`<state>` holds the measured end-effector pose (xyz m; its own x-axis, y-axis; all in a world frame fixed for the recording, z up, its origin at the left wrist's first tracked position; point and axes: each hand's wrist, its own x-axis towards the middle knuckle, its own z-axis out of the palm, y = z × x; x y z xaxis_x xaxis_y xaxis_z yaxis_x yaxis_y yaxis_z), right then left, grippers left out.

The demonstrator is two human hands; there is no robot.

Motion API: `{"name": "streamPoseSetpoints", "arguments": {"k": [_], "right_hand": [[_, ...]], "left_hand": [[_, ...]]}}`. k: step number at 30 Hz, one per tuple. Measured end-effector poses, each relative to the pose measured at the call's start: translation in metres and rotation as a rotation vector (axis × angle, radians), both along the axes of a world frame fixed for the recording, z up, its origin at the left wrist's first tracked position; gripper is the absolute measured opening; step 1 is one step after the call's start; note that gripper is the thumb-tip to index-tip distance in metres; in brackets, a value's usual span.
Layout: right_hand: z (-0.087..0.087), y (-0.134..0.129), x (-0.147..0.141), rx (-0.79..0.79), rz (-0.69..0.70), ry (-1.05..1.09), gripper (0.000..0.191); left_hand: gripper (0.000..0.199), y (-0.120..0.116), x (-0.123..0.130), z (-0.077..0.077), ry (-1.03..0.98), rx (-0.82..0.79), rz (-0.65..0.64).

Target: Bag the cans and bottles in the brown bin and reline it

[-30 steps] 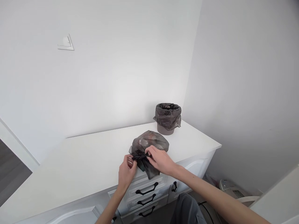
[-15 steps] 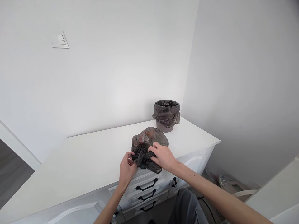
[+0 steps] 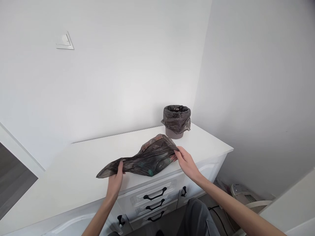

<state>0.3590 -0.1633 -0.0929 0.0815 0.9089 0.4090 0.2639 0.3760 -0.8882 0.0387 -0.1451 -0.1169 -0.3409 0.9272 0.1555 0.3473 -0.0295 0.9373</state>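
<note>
A thin, dark see-through plastic garbage bag (image 3: 145, 159) lies stretched sideways along the front edge of the white cabinet top. Reddish and green contents show through its film, too blurred to name. My left hand (image 3: 116, 178) is closed on the bag's left part, with a loose end sticking out beyond the thumb. On the other side, my right hand (image 3: 185, 162) pinches the bag's right edge. Behind the bag stands a small trash bin (image 3: 174, 133) with a dark liner (image 3: 176, 119) folded over its rim.
The white countertop (image 3: 86, 164) runs leftward from the corner. Drawers with black handles (image 3: 155, 194) are below its front edge. At lower right, a pale appliance (image 3: 242, 193) and a cable (image 3: 219, 218) are near the floor. A switch (image 3: 65, 41) is on the wall.
The twisted, knotted-looking gather of the bag is now spread out wide. My left hand has moved left and my right hand right, each pulling on the bag.
</note>
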Motion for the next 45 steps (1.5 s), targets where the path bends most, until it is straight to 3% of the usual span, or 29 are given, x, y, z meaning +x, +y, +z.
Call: {"name": "streamPoseSetpoints", "arguments": {"k": [3,6,8,11,13,17,22,28,33,35,38,40,45], "right_hand": [[0.002,-0.01,0.0,0.022,-0.092,-0.008,0.034],[0.008,-0.027,-0.012,0.287,-0.239,-0.157,0.026],[0.013,-0.04,-0.029,0.553,-0.17,-0.342,0.032],[0.017,-0.046,-0.059,0.782,0.133,-0.691,0.042],[0.016,-0.038,-0.076,0.732,0.23,-0.872,0.042],[0.007,-0.003,-0.086,0.477,0.129,-1.075,0.038],[-0.003,0.013,-0.072,0.412,0.057,-1.21,0.03],[-0.004,-0.017,-0.056,0.376,0.299,-1.173,0.016],[-0.004,-0.045,-0.049,0.341,0.362,-1.177,0.02],[-0.002,-0.05,-0.047,0.362,0.357,-1.158,0.024],[0.0,-0.05,-0.044,0.389,0.335,-1.083,0.039],[0.0,-0.045,-0.041,0.398,0.301,-1.039,0.044],[-0.002,-0.036,-0.031,0.348,0.224,-1.11,0.072]], "left_hand": [[0.069,-0.013,-0.013,0.014,0.192,0.288,0.167],[0.075,-0.024,-0.014,0.029,0.552,0.57,0.304],[0.056,-0.027,-0.009,0.037,0.773,0.648,0.215],[0.034,-0.018,0.0,0.046,1.003,0.615,-0.049],[0.034,-0.005,0.003,0.049,1.09,0.504,-0.178],[0.018,0.02,0.002,0.058,1.1,0.215,-0.32],[0.03,0.025,-0.008,0.066,0.975,0.162,-0.274],[0.033,0.02,-0.014,0.063,0.911,0.214,-0.155],[0.03,-0.004,0.0,0.057,0.969,0.581,-0.061],[0.025,-0.018,0.011,0.051,0.973,0.649,-0.263],[0.026,-0.028,0.028,0.04,1.042,0.496,-0.648],[0.031,-0.025,0.036,0.035,1.086,0.369,-0.712],[0.039,-0.011,0.044,0.026,1.23,0.105,-0.725]]}}
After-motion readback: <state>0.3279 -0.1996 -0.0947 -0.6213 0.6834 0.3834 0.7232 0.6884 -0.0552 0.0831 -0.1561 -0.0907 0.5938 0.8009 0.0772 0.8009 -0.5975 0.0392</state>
